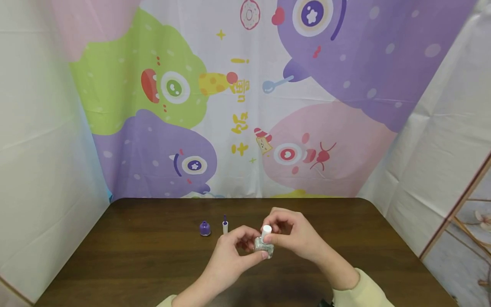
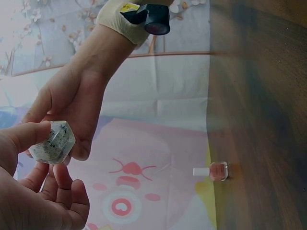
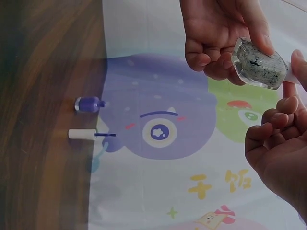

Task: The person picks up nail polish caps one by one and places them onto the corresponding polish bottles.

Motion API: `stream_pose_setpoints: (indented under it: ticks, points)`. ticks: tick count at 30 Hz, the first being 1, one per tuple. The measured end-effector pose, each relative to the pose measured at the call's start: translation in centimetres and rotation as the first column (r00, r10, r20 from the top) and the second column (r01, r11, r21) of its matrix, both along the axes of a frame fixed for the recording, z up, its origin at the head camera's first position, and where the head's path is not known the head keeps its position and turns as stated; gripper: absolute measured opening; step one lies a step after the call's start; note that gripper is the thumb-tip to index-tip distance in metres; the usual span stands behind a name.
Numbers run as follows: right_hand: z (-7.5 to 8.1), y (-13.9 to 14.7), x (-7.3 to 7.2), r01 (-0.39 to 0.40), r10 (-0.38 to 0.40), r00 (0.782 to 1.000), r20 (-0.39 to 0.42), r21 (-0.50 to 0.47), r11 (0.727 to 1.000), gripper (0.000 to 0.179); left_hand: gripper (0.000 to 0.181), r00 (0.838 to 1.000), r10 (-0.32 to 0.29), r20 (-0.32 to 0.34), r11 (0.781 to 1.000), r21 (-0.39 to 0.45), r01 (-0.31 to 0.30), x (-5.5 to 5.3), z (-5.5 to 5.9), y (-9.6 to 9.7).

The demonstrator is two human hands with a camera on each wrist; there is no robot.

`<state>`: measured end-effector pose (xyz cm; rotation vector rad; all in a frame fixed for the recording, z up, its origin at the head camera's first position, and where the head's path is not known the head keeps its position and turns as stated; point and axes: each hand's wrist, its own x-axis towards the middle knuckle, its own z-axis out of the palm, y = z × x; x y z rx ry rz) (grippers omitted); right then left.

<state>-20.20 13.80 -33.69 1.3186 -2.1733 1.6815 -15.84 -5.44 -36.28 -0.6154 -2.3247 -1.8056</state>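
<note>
Above the table, my left hand point(image 1: 232, 256) pinches a clear nail polish bottle point(image 1: 264, 248) between thumb and fingers. Its pale, dark-speckled polish shows plainly in the right wrist view. On top sits a white cap point(image 1: 267, 230), gripped by the thumb and fingers of my right hand point(image 1: 295, 234). The cap is at the bottle's neck. Left of the hands stands an uncapped purple nail polish bottle point(image 1: 205, 229). Beside it a white brush cap point(image 1: 225, 227) stands on end, its purple-coated brush pointing up.
A pinkish-red nail polish bottle point(image 2: 218, 171) with a white cap stands on the table in the left wrist view; the head view does not show it. The dark wooden table point(image 1: 153, 251) ends at a cartoon-printed curtain point(image 1: 238, 170). White cloth hangs at both sides.
</note>
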Motion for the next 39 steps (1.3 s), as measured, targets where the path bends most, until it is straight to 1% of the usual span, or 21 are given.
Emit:
stream_pose_setpoints:
  ticks: [4,8,13,18,23,26,29,33,35,39]
  points:
    - [0.0,0.0,0.0,0.005,-0.005,1.000,0.000,0.001,1.000,0.017,0.026,1.000,0.002,-0.006,1.000,-0.009,-0.002,0.0,0.0,0.0]
    - [-0.1,0.1,-0.1,0.004,-0.004,1.000,0.004,0.015,1.000,0.017,0.025,1.000,0.002,-0.024,1.000,-0.008,-0.002,0.0,0.0,0.0]
    - [0.0,0.5,-0.1,-0.018,0.018,1.000,0.009,0.038,0.999,0.024,0.026,0.999,-0.003,-0.032,1.000,0.008,0.003,0.1,0.1,-0.1]
    - [0.2,1.0,-0.2,-0.090,0.090,0.996,0.000,0.061,0.994,0.029,0.026,0.999,-0.007,-0.039,1.000,-0.001,0.007,0.2,0.1,-0.2]
    - [0.5,1.0,-0.3,-0.165,0.167,0.985,-0.033,0.074,0.984,0.027,0.025,0.999,-0.013,-0.050,1.000,-0.022,0.012,0.1,-0.1,-0.2]
    - [0.6,1.0,-0.3,-0.188,0.192,0.980,-0.056,0.071,0.980,0.025,0.025,0.998,-0.017,-0.057,0.999,-0.035,0.015,0.0,-0.2,-0.2]
    - [0.5,0.9,-0.4,-0.206,0.209,0.976,-0.058,0.062,0.977,0.023,0.025,0.998,-0.018,-0.056,0.999,-0.040,0.016,0.0,-0.2,-0.2]
    - [0.4,0.8,-0.4,-0.216,0.219,0.973,-0.070,0.049,0.975,0.021,0.025,0.999,-0.024,-0.038,0.999,-0.031,0.022,0.1,-0.1,-0.1]
    - [0.4,0.8,-0.4,-0.204,0.207,0.975,-0.080,0.049,0.978,0.021,0.025,0.999,-0.026,-0.031,0.999,-0.025,0.025,0.1,-0.1,-0.1]
    - [0.4,0.8,-0.3,-0.168,0.171,0.982,-0.077,0.047,0.985,0.020,0.024,0.999,-0.030,-0.045,0.999,-0.019,0.029,0.1,0.0,0.0]
